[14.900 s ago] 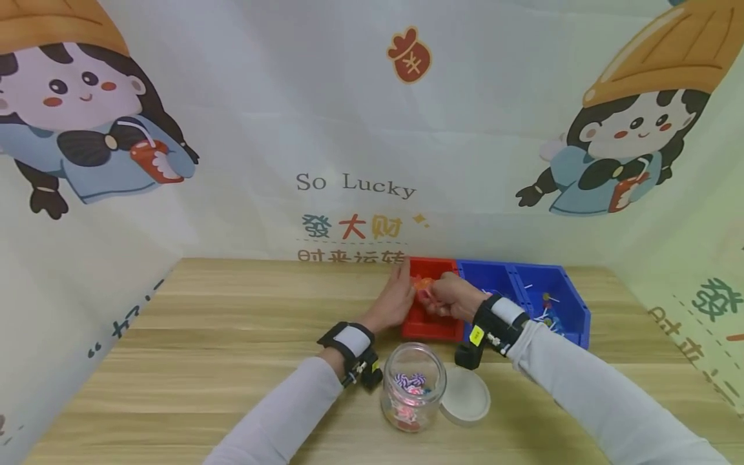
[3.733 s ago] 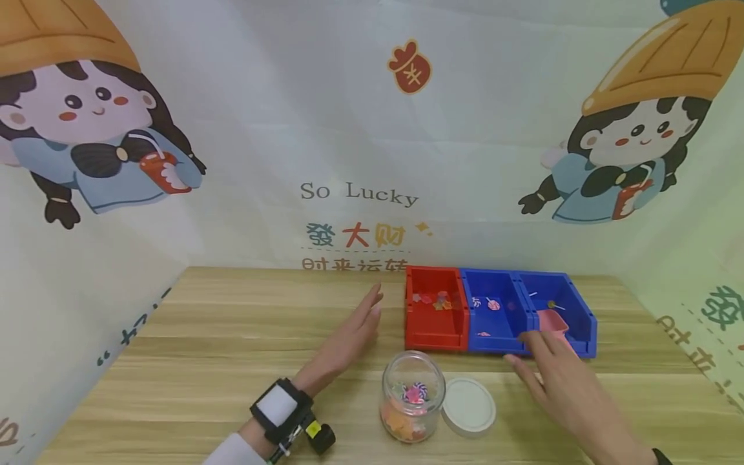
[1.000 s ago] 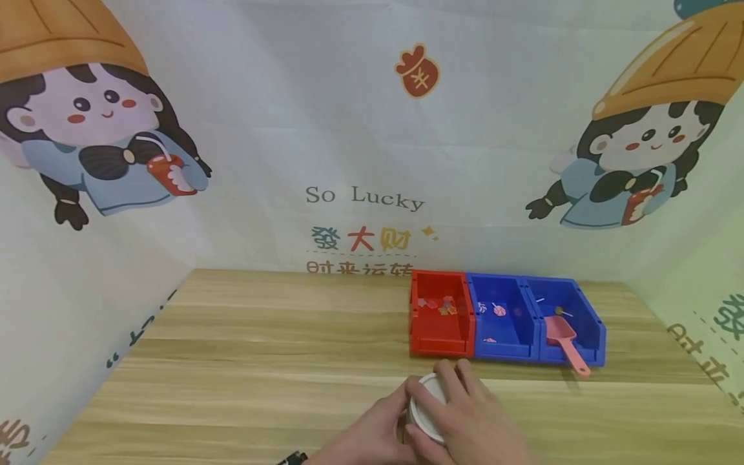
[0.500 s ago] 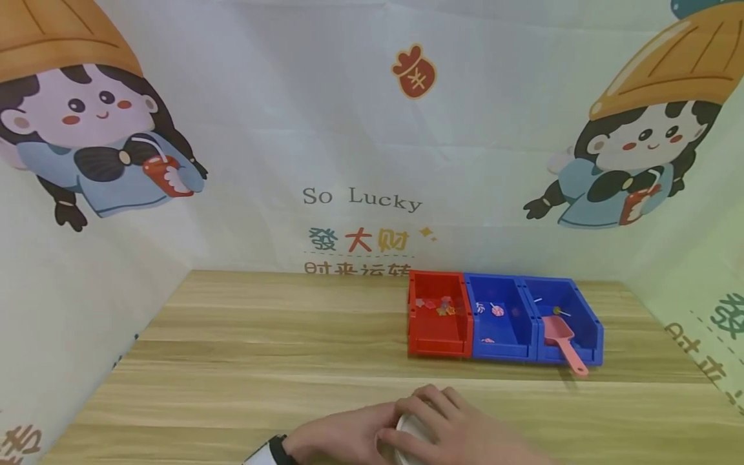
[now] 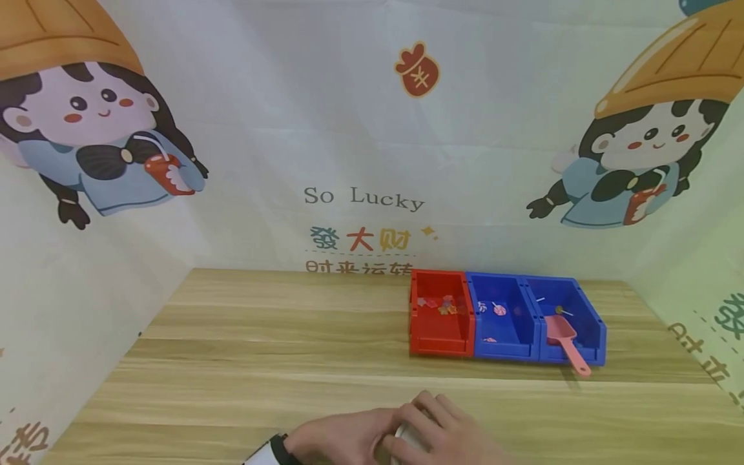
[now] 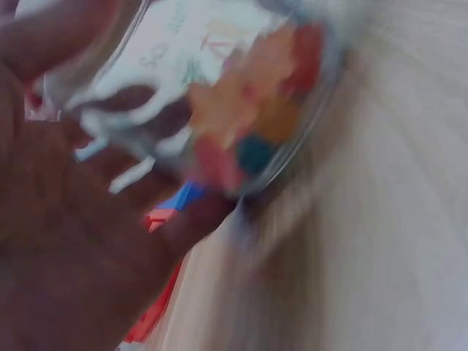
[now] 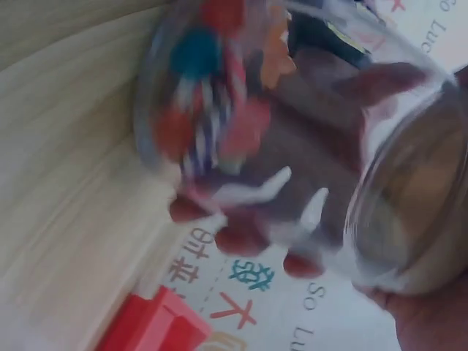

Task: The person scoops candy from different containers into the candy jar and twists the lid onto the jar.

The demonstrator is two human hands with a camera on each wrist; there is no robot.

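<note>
At the front edge of the head view, my left hand (image 5: 343, 436) grips the side of a clear jar (image 7: 150, 110). My right hand (image 5: 444, 436) lies over the top, fingers curled round the white lid (image 5: 409, 439). Both wrist views show the jar tilted, blurred in the left one. Inside it are orange star-shaped pieces (image 6: 227, 106), a teal piece (image 7: 196, 53) and striped candies (image 7: 208, 131). In the head view the hands hide most of the jar.
Behind the hands stand a red bin (image 5: 438, 347) with star-shaped pieces and two blue bins joined to it. The middle blue bin (image 5: 504, 350) holds several small candies. In the right blue bin (image 5: 597, 342) lie lollipops and a pink scoop (image 5: 572, 354), handle over the front edge.
The pink scoop went from the red bin into the right blue bin, and the right hand let it go. The lid left the table for the jar, which both hands brought nearer the body.
</note>
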